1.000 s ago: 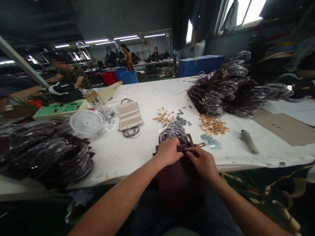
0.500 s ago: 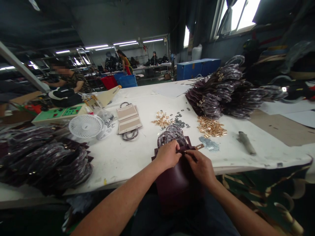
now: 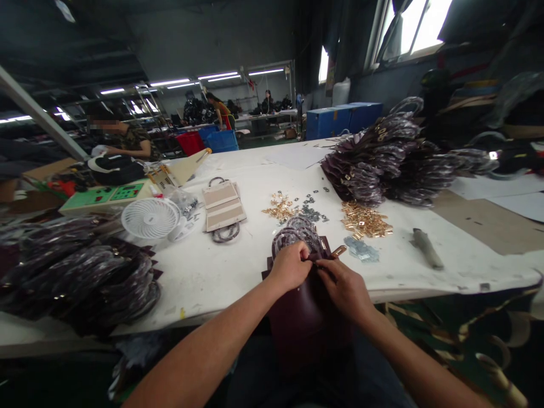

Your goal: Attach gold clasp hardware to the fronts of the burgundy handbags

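A dark maroon bag panel (image 3: 293, 323) hangs over the table's front edge towards my lap, its upper part on the tabletop. Plastic-wrapped handles (image 3: 293, 232) lie at its far end. My left hand (image 3: 292, 265) is closed on the panel's upper part, fingers curled under and thumb on top. My right hand (image 3: 346, 286) pinches at the same spot, its fingertips almost touching the left ones; what they hold is too small to tell. Just beyond it sticks out a strap end with a gold-coloured fitting (image 3: 340, 250). Gold metal fittings (image 3: 365, 220) and flat grey plates (image 3: 361, 249) lie close by.
More maroon pieces with wrapped handles are heaped at right (image 3: 374, 158) and left (image 3: 80, 277). A white fan (image 3: 151, 219), beige panels (image 3: 224, 207) and a grey rod-like tool (image 3: 427, 248) lie on the white table (image 3: 199, 277). A co-worker (image 3: 131, 139) sits at far left.
My right hand has shifted slightly left, closer to my left fingertips. The strap end beside it now points more upward. My left hand stays in place.
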`<state>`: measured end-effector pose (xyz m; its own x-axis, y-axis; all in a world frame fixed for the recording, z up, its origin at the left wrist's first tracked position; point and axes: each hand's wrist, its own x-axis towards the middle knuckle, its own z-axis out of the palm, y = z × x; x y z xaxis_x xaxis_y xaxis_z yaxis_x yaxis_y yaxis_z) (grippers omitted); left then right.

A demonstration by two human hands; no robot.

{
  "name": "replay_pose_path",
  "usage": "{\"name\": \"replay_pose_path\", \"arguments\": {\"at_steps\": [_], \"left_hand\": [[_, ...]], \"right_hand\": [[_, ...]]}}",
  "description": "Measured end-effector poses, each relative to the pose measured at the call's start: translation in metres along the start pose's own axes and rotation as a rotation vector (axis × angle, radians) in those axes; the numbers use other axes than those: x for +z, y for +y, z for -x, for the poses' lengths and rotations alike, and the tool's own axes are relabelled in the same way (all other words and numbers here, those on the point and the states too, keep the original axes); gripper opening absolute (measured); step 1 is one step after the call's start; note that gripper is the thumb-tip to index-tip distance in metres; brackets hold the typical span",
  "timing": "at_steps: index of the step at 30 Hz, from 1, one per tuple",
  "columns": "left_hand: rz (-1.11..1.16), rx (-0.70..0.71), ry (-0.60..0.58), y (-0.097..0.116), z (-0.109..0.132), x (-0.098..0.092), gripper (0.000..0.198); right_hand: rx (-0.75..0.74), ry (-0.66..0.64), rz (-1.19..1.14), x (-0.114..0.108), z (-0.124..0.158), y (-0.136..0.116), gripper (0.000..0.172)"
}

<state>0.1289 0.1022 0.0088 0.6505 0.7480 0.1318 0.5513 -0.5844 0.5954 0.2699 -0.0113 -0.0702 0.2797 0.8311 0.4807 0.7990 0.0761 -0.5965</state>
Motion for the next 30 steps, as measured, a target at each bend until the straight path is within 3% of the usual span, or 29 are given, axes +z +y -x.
{"name": "replay_pose_path", "arguments": {"at_steps": [6,16,30], "left_hand": [[0.053,0.000,0.033,0.001,0.002,0.002,0.020],[0.068,0.036,0.051,0.011,0.006,0.004,0.020],[0.132,0.078,0.056,0.016,0.011,0.005,0.023]], "right_hand": [[0.016,-0.201,0.174,-0.017,-0.015,-0.008,0.021],[-0.002,-0.277,0.309,-0.032,-0.026,-0.021,0.016],[0.076,-0.375,0.216,-0.045,-0.031,-0.021,0.021]]}}
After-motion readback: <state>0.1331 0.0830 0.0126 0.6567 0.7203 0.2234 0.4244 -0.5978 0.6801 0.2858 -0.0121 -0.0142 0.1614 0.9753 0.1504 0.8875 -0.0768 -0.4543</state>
